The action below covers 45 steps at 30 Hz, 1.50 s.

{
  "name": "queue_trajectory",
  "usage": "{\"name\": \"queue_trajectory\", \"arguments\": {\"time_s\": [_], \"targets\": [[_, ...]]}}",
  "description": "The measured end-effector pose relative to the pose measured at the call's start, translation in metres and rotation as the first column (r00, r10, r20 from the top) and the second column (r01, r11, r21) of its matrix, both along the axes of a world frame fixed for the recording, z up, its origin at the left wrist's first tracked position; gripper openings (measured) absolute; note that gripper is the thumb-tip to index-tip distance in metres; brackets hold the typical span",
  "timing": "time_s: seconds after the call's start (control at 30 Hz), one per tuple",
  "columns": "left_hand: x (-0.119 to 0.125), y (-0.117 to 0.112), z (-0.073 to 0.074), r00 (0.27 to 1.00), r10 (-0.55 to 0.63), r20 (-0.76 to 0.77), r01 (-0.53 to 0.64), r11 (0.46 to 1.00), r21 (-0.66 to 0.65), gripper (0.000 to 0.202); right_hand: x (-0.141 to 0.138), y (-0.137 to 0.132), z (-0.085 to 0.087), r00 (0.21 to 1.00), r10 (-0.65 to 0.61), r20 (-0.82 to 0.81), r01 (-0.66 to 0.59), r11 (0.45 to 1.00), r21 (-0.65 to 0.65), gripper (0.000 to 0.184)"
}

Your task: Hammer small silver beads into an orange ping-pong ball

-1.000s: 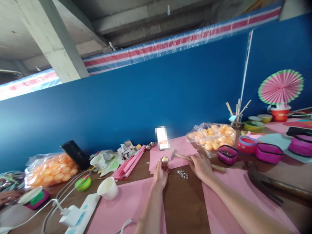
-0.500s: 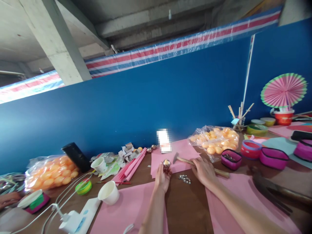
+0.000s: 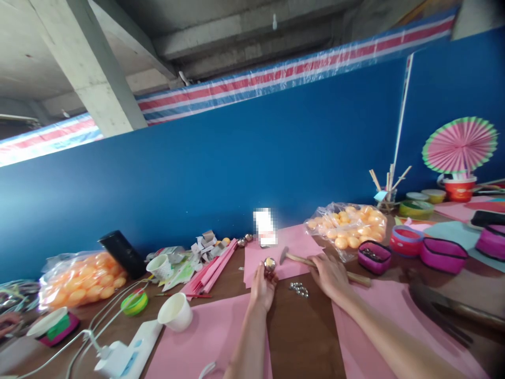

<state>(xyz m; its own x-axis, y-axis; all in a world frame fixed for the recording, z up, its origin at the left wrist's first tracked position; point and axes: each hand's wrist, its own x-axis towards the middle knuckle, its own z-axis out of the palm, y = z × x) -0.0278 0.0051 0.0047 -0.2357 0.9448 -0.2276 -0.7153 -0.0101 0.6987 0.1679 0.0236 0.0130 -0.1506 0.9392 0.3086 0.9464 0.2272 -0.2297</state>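
My left hand [image 3: 263,288] is closed around a shiny silver ball [image 3: 270,264] with a yellow-orange patch on top, holding it at the near edge of a pink paper sheet [image 3: 303,241]. Over the wooden handle of a small hammer [image 3: 300,259] lies my right hand [image 3: 330,275], its fingers around the grip. The hammer's head points left, toward the ball. Between my forearms, a small cluster of shiny metal pieces [image 3: 299,289] lies on the brown table.
A bag of orange balls [image 3: 351,226] sits back right, another bag [image 3: 84,281] left. Nearby are a purple bin [image 3: 374,258], a large dark tool [image 3: 437,305], a white cup [image 3: 175,311] and a power strip [image 3: 142,347] with cables. Another person's hand [image 3: 11,322] is at far left.
My two hands, the ball and the hammer look the same as before. At the far left edge, the other person's hand has shifted slightly.
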Motion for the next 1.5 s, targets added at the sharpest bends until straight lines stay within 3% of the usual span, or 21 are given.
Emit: {"name": "queue_trajectory", "arguments": {"time_s": [0.4, 0.7, 1.27, 1.4, 1.5], "targets": [[0.001, -0.001, 0.004, 1.000, -0.009, -0.007, 0.009, 1.000, 0.011, 0.019, 0.004, 0.007, 0.001, 0.999, 0.034, 0.035, -0.034, 0.999, -0.008, 0.028], [-0.001, 0.001, 0.002, 1.000, -0.010, -0.014, 0.010, 1.000, 0.005, 0.018, 0.016, 0.011, 0.005, 0.993, -0.071, 0.098, 0.074, 0.997, -0.031, 0.029], [0.002, -0.003, 0.012, 0.999, -0.015, -0.037, 0.014, 1.000, -0.011, 0.017, 0.014, 0.008, 0.006, 0.991, -0.083, 0.101, 0.088, 0.995, -0.040, 0.032], [0.001, -0.002, 0.010, 0.999, -0.017, -0.030, 0.016, 1.000, -0.016, 0.017, 0.008, 0.003, 0.010, 0.998, -0.041, 0.040, 0.040, 0.999, 0.033, 0.030], [0.001, -0.001, 0.007, 0.999, -0.023, -0.036, 0.022, 1.000, -0.007, 0.017, 0.003, 0.001, 0.011, 0.996, 0.079, -0.051, -0.072, 0.990, 0.119, 0.033]]}}
